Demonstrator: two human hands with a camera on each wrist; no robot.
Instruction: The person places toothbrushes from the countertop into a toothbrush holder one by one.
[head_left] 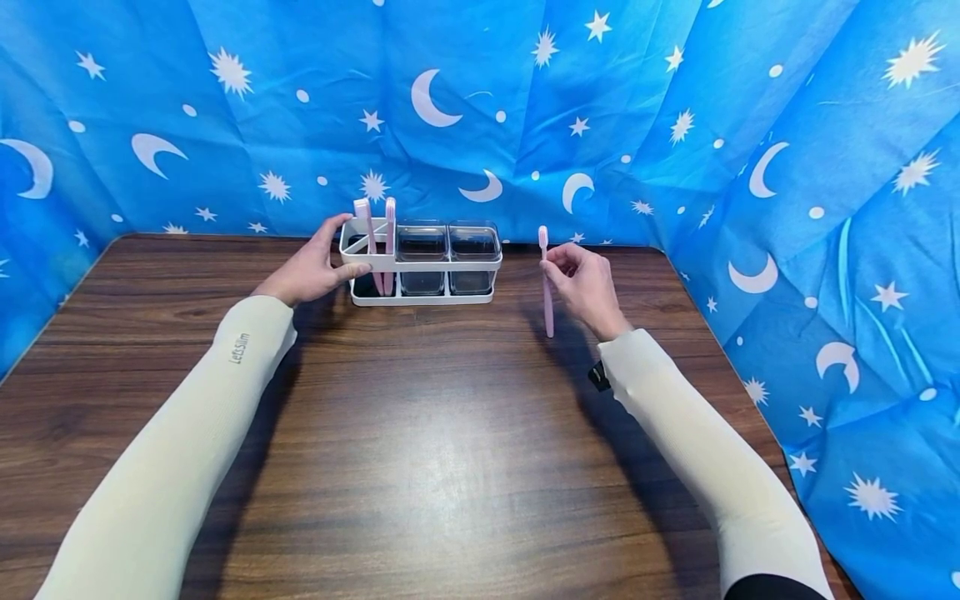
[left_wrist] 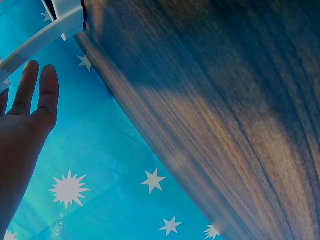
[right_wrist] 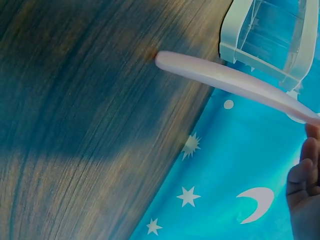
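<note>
A white toothbrush holder [head_left: 422, 266] stands at the back of the table, with two pink toothbrushes [head_left: 390, 225] upright in its divided left part. My left hand [head_left: 311, 265] grips the holder's left end, thumb along the front rail and fingers round the back; in the left wrist view some of its fingers [left_wrist: 48, 90] show beside the white rail. To the right of the holder, my right hand [head_left: 585, 283] pinches another pink toothbrush [head_left: 548, 308] near its neck. That brush is nearly upright, head up. Its handle [right_wrist: 215, 75] fills much of the right wrist view.
Two clear cups [head_left: 472, 243] sit side by side in the holder's middle and right parts. Behind and to the right of the brown wooden table [head_left: 450, 433] hangs a blue cloth [head_left: 495, 67] with white moons and stars, close to the table's edges.
</note>
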